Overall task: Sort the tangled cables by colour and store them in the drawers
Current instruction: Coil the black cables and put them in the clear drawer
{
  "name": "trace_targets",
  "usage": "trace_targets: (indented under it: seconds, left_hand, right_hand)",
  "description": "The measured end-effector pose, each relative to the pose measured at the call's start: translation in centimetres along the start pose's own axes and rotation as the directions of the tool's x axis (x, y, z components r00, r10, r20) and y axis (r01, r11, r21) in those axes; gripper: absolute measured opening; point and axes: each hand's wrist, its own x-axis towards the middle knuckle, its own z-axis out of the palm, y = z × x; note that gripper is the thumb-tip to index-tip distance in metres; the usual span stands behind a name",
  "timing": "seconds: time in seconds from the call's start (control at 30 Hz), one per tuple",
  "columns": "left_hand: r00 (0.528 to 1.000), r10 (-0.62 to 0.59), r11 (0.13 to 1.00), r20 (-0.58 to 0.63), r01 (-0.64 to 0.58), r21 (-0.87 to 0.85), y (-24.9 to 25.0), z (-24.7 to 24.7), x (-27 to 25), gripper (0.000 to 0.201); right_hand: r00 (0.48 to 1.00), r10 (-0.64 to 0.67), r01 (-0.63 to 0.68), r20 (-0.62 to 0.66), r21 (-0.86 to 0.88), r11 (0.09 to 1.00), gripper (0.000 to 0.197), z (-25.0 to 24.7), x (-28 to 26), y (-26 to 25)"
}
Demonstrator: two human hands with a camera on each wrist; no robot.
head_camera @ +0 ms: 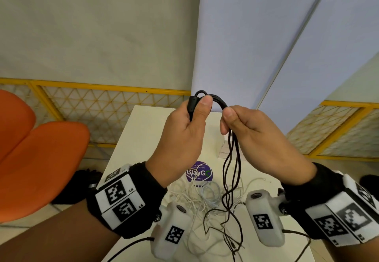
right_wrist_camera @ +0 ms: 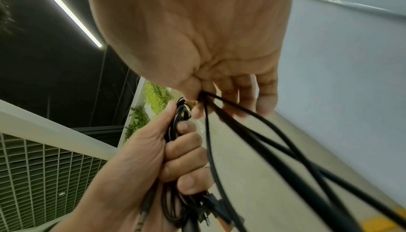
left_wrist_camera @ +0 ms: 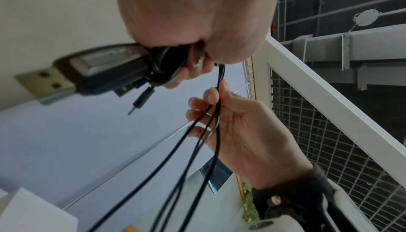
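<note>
Both hands are raised above the white table (head_camera: 143, 130). My left hand (head_camera: 196, 108) grips a coiled bundle of black cables (head_camera: 218, 99), thumb on top beside a ferrite bead (head_camera: 192, 102). In the left wrist view a black USB plug (left_wrist_camera: 105, 69) sticks out of that fist (left_wrist_camera: 197, 27). My right hand (head_camera: 227, 116) pinches several black strands that hang to the table; its fingers (right_wrist_camera: 252, 97) curl round the strands (right_wrist_camera: 259, 142). A tangle of white cables (head_camera: 194, 198) lies on the table beneath. The left hand (right_wrist_camera: 164, 157) holds the coil (right_wrist_camera: 175, 206).
A small white box (head_camera: 222, 149) stands on the table, half hidden behind my hands. A purple round sticker (head_camera: 199, 171) is on the tabletop. Orange chairs (head_camera: 41, 159) stand to the left. A yellow mesh fence (head_camera: 102, 102) runs behind the table.
</note>
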Motion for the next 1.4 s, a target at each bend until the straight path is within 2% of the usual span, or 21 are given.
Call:
trace_targets:
  seconds: [0.1, 0.23, 0.33, 0.4, 0.47, 0.6, 0.73, 0.9, 1.0, 1.17, 1.3, 1.4]
  left_hand:
    - [0.998, -0.060, 0.997, 0.013, 0.061, -0.056, 0.1, 0.4, -0.1, 0.048]
    - [0.997, -0.075, 0.994, 0.014, 0.076, -0.079, -0.1, 0.7, -0.3, 0.042]
    - [0.997, -0.078, 0.995, 0.009, 0.079, -0.054, -0.6, 0.7, -0.2, 0.047]
    - [0.997, -0.077, 0.997, 0.000, 0.077, -0.019, -0.9, 0.7, -0.2, 0.058]
    - [0.998, -0.065, 0.998, 0.015, 0.065, -0.004, -0.7, 0.6, -0.4, 0.061]
    - [0.996, -0.074, 0.997, 0.052, 0.075, -0.017, 0.3, 0.6, -0.9, 0.050]
    - [0.998, -0.065, 0.998, -0.002, 0.065, 0.025, 0.2, 0.6, -0.7, 0.055]
    - [0.964, -0.251, 0.961, -0.085, 0.238, -0.138, 0.4, 0.8, 0.4, 0.045]
    - [0.947, -0.300, 0.943, -0.117, 0.276, -0.188, 0.2, 0.8, 0.9, 0.046]
    - [0.903, -0.382, 0.903, -0.195, 0.321, -0.285, 0.5, 0.7, 1.0, 0.055]
    - [0.892, -0.369, 0.899, -0.261, 0.271, -0.343, 1.3, 0.1, 1.8, 0.050]
    - [0.903, -0.361, 0.887, -0.232, 0.256, -0.384, 2.0, -0.2, 2.1, 0.050]
  right_hand:
    - [0.999, 0.037, -0.037, 0.004, -0.039, 0.999, 0.044, 0.0, 0.0, -0.2]
    - [0.986, 0.136, -0.144, 0.093, 0.075, 0.987, 0.048, -0.1, 0.2, -0.7]
    - [0.979, 0.125, -0.142, 0.158, 0.102, 0.985, 0.047, -0.1, 0.4, -1.1]
    - [0.978, 0.108, -0.122, 0.177, 0.070, 0.990, 0.046, -0.2, 0.5, -1.4]
    - [0.979, 0.084, -0.090, 0.186, 0.024, 0.996, 0.045, -0.3, 0.6, -1.8]
    - [0.973, 0.080, -0.057, 0.219, -0.106, 0.993, 0.053, -0.5, 0.6, -2.9]
    - [0.980, 0.094, -0.039, 0.178, -0.290, 0.956, 0.040, -0.2, 0.9, -3.2]
    - [0.989, 0.018, 0.057, 0.147, -0.489, 0.871, 0.038, 0.8, 0.5, -4.1]
    - [0.993, -0.023, 0.087, 0.113, -0.604, 0.792, 0.031, 1.4, 0.3, -4.2]
    - [0.992, -0.083, 0.125, 0.094, -0.694, 0.709, 0.030, 1.9, -0.7, -4.2]
    - [0.986, -0.077, 0.149, 0.148, -0.578, 0.802, 0.027, 3.3, -1.6, -3.1]
    - [0.988, -0.095, 0.143, 0.120, -0.491, 0.860, 0.022, 4.2, -1.9, -1.6]
